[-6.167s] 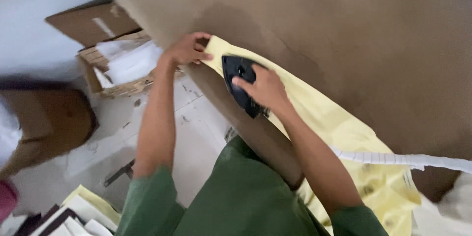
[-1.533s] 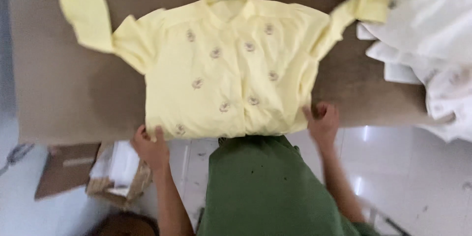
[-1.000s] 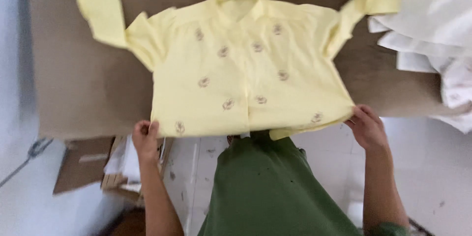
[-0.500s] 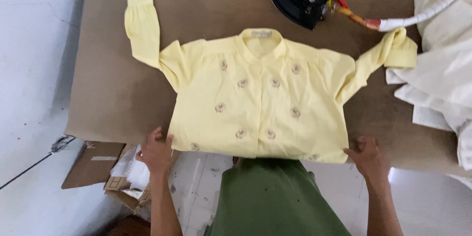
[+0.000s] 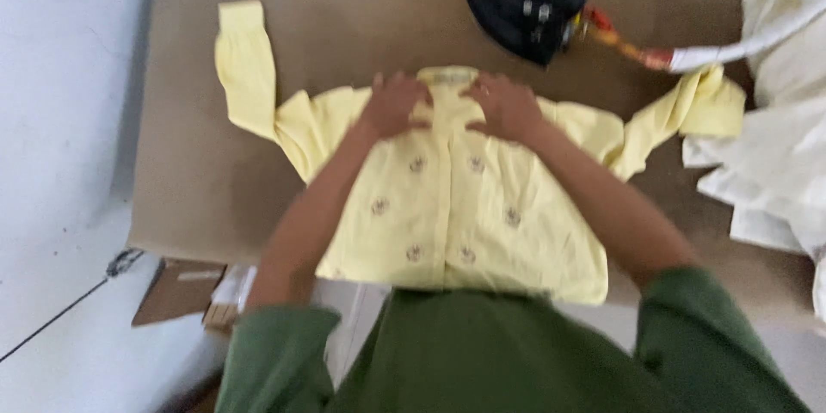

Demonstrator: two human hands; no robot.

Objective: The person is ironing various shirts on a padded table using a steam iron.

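Both hands, the left hand point(image 5: 394, 105) and right hand point(image 5: 506, 108), lie flat and open, gripping nothing, just below the collar of the yellow shirt point(image 5: 447, 206) spread on the brown desk point(image 5: 344, 17), a garment that looks light, soft and limp, best held at shoulders or hem.

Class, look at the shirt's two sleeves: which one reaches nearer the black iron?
The right sleeve: its cuff lies beside the iron; the left sleeve stretches away.

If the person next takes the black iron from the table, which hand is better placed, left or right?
Probably the right hand. It rests on the yellow shirt just below the black iron, which lies up and to its right. The left hand lies farther away, across the collar.
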